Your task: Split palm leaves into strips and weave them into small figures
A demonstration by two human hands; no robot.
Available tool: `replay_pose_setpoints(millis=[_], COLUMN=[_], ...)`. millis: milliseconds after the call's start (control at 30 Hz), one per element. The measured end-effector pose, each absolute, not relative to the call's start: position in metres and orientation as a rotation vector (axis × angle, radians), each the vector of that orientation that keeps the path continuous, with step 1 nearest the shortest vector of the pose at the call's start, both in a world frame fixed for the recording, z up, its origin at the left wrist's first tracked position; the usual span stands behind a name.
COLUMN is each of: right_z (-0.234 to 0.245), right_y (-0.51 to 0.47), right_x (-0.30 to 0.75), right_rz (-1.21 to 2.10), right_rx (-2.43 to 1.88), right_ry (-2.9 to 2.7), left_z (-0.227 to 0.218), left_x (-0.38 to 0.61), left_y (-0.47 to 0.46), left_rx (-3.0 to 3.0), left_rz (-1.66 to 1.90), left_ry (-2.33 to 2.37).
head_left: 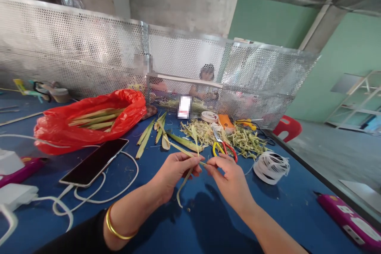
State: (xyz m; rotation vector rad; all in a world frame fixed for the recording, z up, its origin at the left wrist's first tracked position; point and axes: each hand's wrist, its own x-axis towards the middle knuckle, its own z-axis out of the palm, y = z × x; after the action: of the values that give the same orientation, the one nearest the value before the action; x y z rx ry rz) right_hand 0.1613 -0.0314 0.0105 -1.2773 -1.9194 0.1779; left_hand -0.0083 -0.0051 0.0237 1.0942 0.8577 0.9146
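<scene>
My left hand [175,172] and my right hand [229,176] meet above the blue table [208,214], both pinched on a thin pale green leaf strip [185,180]. One end of the strip hangs down below my left hand toward the table; the other end rises up and back between the hands. A gold bangle sits on my left wrist. Scissors with yellow and red handles [224,149] lie just behind my right hand.
A red plastic bag [89,121] holding green stalks lies at the left, a phone [95,162] on a white cable in front of it. Loose stalks [157,131], a heap of trimmings [238,137], a white cord coil [271,166], a magenta device [351,220]. Perforated metal screen behind, people beyond it.
</scene>
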Motion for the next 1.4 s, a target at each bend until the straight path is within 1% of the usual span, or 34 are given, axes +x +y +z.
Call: replay_pose_setpoints(millis=[167,300,367,433,533,600,667,833,1000,1067,1167,1233,1300,1400], right_z=[0.004,0.007,0.009,0.009,0.004,0.000,-0.001,0.006,0.008,0.008,0.011,0.013,0.016,0.017], right_y=[-0.029,-0.034,-0.038,-0.041,-0.041,-0.038,-0.038,-0.042,-0.044,-0.044,-0.042,-0.038,-0.033,-0.027], right_x=[0.162,0.164,0.162,0.157,0.147,0.143,0.140,0.139,0.140,0.145,0.156,0.163,0.167,0.166], right_rz=[0.024,-0.270,-0.327,-0.216,0.203,0.481,0.637,0.717,0.708,0.569,0.235,0.173,0.346,0.802], right_rx=[-1.247,-1.211,-1.160,-1.166,-1.301,-1.359,-1.359,-1.222,-1.236,-1.231,-1.243,-1.285,-1.327,-1.294], right_ry=[-1.961,-1.773,-1.727,-1.817,-1.950,-1.903,-1.840,-1.867,-1.892,-1.874,-1.713,-1.600,-1.548,-1.478], left_z=[0.015,0.013,0.013,0.015,0.015,0.014,0.012,0.006,0.004,0.004,0.006,0.006,0.007,0.010], left_x=[-0.004,-0.005,-0.004,-0.003,0.000,0.001,0.001,0.002,0.000,-0.002,-0.005,-0.005,-0.003,0.001], left_y=[-0.004,-0.003,-0.003,-0.005,-0.007,-0.007,-0.007,-0.004,-0.001,0.000,0.000,-0.002,-0.005,-0.010], left_rx=[1.065,0.891,0.817,0.785,0.788,0.809,0.842,0.906,0.863,0.843,0.846,0.891,0.986,1.122], left_rz=[0.953,0.963,0.996,1.028,1.044,1.034,1.030,1.052,1.048,1.017,0.931,0.869,0.831,0.802], left_ry=[0.911,0.866,0.798,0.750,0.760,0.787,0.807,0.867,0.864,0.820,0.772,0.786,0.810,0.886])
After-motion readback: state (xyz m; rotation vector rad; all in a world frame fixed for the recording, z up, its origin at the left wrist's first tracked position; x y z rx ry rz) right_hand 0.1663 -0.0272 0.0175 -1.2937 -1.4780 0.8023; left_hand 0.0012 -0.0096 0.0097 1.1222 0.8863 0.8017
